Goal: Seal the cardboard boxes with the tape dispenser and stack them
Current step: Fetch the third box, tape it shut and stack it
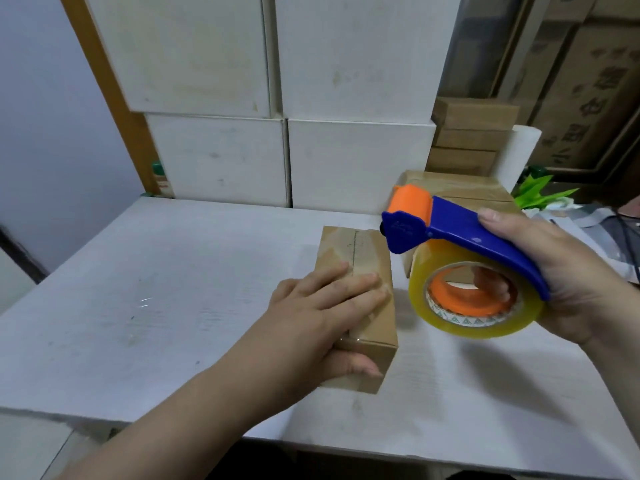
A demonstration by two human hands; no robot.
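Observation:
A small brown cardboard box (360, 258) lies on the white table (166, 289), its top seam covered with clear tape. My left hand (322, 313) rests on the box's top with straight fingers, the thumb against the near end face. My right hand (554, 271) grips a blue and orange tape dispenser (450, 233) with a roll of clear tape, held in the air just right of the box. Its orange roller end points toward the box's far end. A second taped brown box (460, 188) sits behind the dispenser, partly hidden.
Large white cartons (346, 98) are stacked against the wall behind the table. A stack of small brown boxes (471, 136) stands at the back right beside a white roll (519, 150). Green leaves (540, 195) and papers lie at the far right.

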